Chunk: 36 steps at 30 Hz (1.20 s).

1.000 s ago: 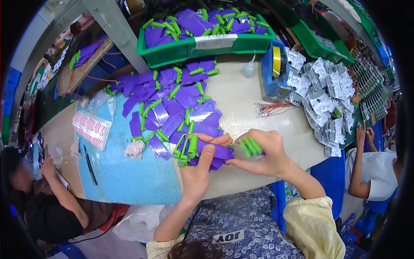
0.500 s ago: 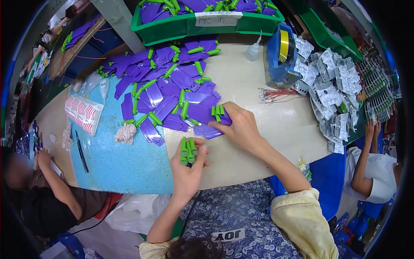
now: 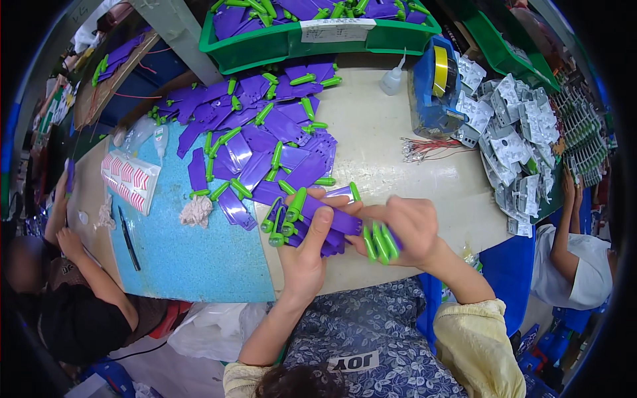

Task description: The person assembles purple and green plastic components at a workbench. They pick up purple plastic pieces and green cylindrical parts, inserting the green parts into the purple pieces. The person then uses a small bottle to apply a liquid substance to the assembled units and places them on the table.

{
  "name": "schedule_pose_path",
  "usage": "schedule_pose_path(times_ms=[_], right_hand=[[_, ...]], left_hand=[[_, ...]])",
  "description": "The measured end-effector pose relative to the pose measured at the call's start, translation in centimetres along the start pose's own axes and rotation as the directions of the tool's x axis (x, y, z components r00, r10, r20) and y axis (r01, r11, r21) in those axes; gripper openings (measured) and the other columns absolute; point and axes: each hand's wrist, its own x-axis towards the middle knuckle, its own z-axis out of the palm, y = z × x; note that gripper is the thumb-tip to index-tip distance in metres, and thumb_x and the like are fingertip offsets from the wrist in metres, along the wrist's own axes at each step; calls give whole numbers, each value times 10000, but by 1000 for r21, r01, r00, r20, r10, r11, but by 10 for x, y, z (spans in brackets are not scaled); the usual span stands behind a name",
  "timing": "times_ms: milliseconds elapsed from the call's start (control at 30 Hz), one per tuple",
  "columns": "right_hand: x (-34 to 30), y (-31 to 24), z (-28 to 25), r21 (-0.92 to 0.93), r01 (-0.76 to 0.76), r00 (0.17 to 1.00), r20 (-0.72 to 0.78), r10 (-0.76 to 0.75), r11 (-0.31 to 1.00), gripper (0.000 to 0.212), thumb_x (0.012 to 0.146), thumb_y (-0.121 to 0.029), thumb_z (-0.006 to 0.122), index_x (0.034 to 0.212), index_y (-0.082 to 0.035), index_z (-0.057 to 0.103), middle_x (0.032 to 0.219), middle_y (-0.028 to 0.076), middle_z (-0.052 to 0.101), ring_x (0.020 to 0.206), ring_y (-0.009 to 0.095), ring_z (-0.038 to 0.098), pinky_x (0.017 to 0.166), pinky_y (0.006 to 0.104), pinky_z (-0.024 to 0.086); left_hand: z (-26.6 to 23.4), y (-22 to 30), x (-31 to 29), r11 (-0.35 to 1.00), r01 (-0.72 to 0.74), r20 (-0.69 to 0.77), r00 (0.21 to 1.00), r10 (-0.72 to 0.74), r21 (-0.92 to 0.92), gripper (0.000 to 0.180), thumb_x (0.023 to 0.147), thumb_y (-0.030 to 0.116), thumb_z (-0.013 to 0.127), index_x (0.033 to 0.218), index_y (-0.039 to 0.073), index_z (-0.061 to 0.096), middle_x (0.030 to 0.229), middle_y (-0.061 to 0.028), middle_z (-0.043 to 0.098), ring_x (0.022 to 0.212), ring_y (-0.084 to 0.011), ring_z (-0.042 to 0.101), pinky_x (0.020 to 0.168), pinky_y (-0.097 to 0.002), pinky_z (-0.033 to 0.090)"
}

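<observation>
The right hand [image 3: 410, 229] is blurred, the large green bin [image 3: 265, 53] cropped.

Bold dark capitals stand out on a white patch [image 3: 353, 361] across the worker's blue floral apron [image 3: 391, 325] at the near edge. On the far side, a white label [image 3: 338, 30] on a green bin [image 3: 265, 54] carries dark print too small to read. Pale letters [image 3: 67, 269], also unclear, mark a neighbour's dark top at left; red chevrons cover a white packet [image 3: 130, 180].

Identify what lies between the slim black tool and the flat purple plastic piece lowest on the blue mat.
A crumpled pale-pink wad lies between the black tool and that purple piece in the head view.
</observation>
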Motion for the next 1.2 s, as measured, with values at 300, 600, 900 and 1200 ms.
schedule_pose_path(times_ms=[300, 600, 900, 1200], right_hand=[[-33, 26, -27, 180, -514, 827, -155, 541, 838, 114, 900, -35, 716, 867, -9, 610, 669, 42, 571, 546, 122, 542, 510, 296, 461], [31, 64, 45, 176, -205, 973, -73, 220, 963, 304, 879, -155, 748, 1145, -58, 638, 862, 160, 673, 714, 312, 694, 644, 426, 537], [28, 8, 31, 385, -468, 883, 243, 402, 795, 470, 748, -240, 874, 1118, -38, 667, 865, 151, 715, 779, 348, 713, 691, 376, 553], [3, 4, 17, -22, 155, 981, 120, -151, 988, 373, 655, -135, 792, 983, -24, 654, 779, 87, 594, 633, 260, 649, 528, 351, 511]], left_hand=[[-11, -6, 12, 151, -356, 351, 934, 61, 922, 392, 737, -12, 775, 1079, -7, 583, 1152, -174, 639, 1023, -284, 624, 832, -338, 528], [-7, -9, 20, 174, -258, 270, 962, -45, 950, 210, 832, -17, 670, 1001, 23, 552, 1009, -139, 620, 934, -301, 649, 774, -373, 533], [-77, 7, -6, 891, 208, -10, 973, -232, -404, 258, 1056, 229, 543, 1268, 82, 521, 1238, -171, 660, 1201, -295, 613, 1054, -452, 484], [-35, -4, -8, 992, 105, -1, 994, -105, -69, 251, 1068, 205, 537, 1256, 45, 497, 1248, -257, 660, 1083, -311, 683, 942, -422, 562]])
